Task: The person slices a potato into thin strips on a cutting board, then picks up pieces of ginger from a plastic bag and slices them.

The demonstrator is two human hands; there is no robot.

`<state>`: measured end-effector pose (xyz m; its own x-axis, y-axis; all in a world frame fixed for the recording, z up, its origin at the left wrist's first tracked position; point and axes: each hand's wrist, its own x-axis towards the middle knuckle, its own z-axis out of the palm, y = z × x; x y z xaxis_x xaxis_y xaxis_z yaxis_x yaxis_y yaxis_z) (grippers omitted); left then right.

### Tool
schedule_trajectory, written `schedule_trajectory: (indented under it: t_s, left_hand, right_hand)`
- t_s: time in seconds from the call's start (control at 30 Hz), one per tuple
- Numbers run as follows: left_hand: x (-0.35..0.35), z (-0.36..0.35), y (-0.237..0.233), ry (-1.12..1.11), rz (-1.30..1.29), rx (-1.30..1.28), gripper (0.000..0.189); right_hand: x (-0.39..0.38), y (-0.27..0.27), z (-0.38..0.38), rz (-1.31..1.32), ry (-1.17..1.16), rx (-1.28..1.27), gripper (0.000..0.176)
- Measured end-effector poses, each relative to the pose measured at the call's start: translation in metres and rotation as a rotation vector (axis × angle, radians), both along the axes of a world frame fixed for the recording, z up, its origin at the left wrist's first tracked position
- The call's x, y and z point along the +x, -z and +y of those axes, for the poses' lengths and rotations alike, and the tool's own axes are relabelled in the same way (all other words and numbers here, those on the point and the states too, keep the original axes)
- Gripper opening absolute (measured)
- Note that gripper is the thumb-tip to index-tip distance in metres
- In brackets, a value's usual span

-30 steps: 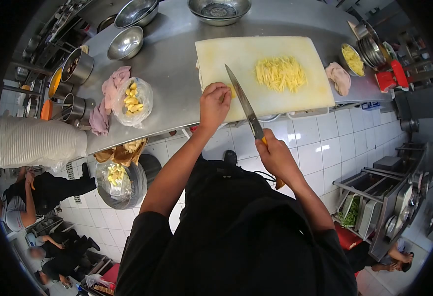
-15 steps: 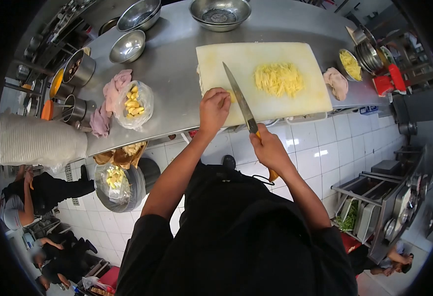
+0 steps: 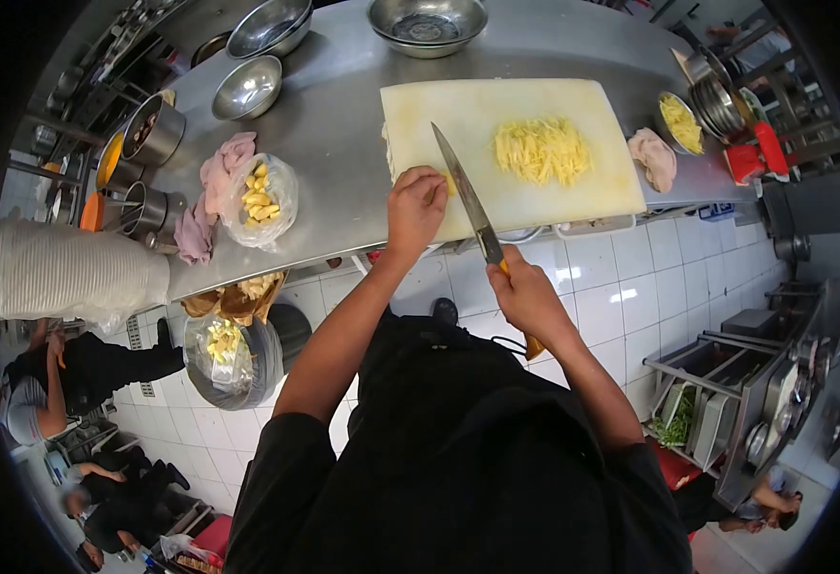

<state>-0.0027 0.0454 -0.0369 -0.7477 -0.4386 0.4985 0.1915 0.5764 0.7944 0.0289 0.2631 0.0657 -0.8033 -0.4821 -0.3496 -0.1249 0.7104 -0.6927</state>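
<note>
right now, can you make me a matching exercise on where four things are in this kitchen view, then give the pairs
1 knife
2 pile of yellow shreds
3 plastic bag
4 left hand

a on the counter, left of the cutting board, beside the pink cloths
b gripped by the right hand
c middle of the cutting board
d pressing a yellow piece at the board's near left part

Pairs: 1-b, 2-c, 3-a, 4-d

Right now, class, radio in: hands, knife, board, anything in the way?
Left hand curled on yellow piece at near edge of cutting board. Right hand gripping knife, blade beside left knuckles. Cut strips piled right of blade, clear of it.
</note>
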Motion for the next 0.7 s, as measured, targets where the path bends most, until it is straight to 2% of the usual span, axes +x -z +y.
schedule_trajectory:
  t_s: [0.2,0.3,0.5,0.6,0.7]
  left_hand:
    - [0.000,0.002,0.001,0.006,-0.044,0.102,0.008]
    - [0.001,0.000,-0.001,0.011,-0.023,0.010,0.008]
    - [0.000,-0.003,0.001,0.010,-0.052,-0.044,0.010]
    - [0.001,-0.001,0.001,0.004,-0.061,-0.001,0.010]
    - [-0.001,0.000,0.002,0.009,-0.031,0.064,0.009]
  right_hand:
    - [0.002,0.004,-0.002,0.077,-0.030,-0.017,0.028]
    - [0.000,0.026,-0.013,0.090,-0.042,0.021,0.028]
    - [-0.011,0.011,-0.013,-0.031,-0.017,-0.001,0.033]
    - [-0.003,0.005,-0.008,0.064,-0.001,0.009,0.027]
    - [-0.001,-0.003,-0.004,0.025,-0.008,0.024,0.027]
